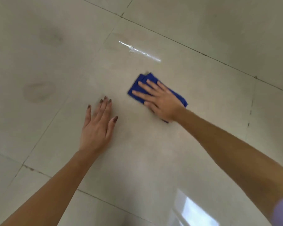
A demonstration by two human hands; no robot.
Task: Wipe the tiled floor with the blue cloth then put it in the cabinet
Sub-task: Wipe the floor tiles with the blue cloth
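— Where was the blue cloth [145, 78]?
— Folded and soft, flat on the glossy beige tiled floor [55, 62], pressed under your right hand [158, 100], fingers straight and spread.
— Your left hand [96, 128]?
— Flat on bare tile nearby, fingers straight, holding nothing.

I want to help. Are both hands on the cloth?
No, only the right hand presses the cloth; the left hand rests on the floor.

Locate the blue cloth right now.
Head view, right of centre: the blue cloth lies on the tiled floor under the right hand, apart from the left hand.
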